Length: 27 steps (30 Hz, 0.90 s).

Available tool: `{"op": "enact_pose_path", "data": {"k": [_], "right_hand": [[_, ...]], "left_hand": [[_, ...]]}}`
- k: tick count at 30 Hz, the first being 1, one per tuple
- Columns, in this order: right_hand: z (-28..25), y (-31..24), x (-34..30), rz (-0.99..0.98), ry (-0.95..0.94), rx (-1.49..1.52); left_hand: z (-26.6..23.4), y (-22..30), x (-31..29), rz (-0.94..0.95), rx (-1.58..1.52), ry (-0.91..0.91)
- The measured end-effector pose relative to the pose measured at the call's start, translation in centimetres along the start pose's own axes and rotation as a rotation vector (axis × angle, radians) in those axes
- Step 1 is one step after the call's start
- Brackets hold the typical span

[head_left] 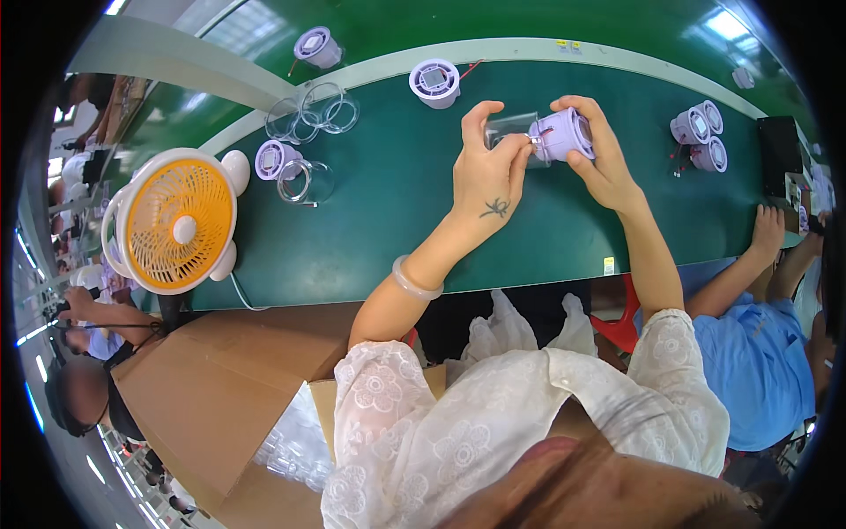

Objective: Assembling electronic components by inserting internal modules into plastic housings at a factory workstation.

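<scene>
Over the green tabletop, my right hand (610, 169) grips a lilac round plastic housing (561, 139), thumb below and fingers over its far end. A clear plastic cup (511, 129) meets the housing on the left and lies sideways in line with it. My left hand (483, 176) curls round this cup, its forefinger raised at the cup's left end. The left thumb presses at the seam, where a small pale piece and a bit of red wire show. Whether the cup is fully seated on the housing, I cannot tell.
Left on the green table (379, 238) stand an orange and white fan (181, 220), clear cups (326, 110) and a lilac housing (275, 160). Another housing (434, 84) sits at the back. More housings (690, 126) group at right, near a person in blue (758, 366). A cardboard box (238, 379) holds clear plastic parts.
</scene>
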State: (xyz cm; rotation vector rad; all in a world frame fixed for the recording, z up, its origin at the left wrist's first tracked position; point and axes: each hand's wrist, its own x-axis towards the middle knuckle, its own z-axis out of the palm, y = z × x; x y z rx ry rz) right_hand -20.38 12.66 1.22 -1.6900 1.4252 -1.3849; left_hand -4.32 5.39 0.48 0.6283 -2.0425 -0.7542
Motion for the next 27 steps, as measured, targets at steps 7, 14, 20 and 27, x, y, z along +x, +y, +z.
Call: {"op": "enact_pose_path", "data": {"k": [7, 14, 20, 27], "right_hand": [[2.1, 0.6, 0.2, -0.101, 0.012, 0.341], [1.6, 0.4, -0.3, 0.01, -0.02, 0.429], [2.0, 0.0, -0.3, 0.044, 0.099, 0.492], [1.1, 2.2, -1.1, 0.061, -0.055, 0.443]], "left_hand": [[-0.4, 0.2, -0.1, -0.166, -0.418, -0.024], [-1.6, -1.6, 1.0, -0.06, -0.294, -0.045], [-1.1, -1.1, 0.3, -0.326, -0.638, -0.453], [-0.9, -0.7, 0.0, -0.204, -0.389, -0.547]]}}
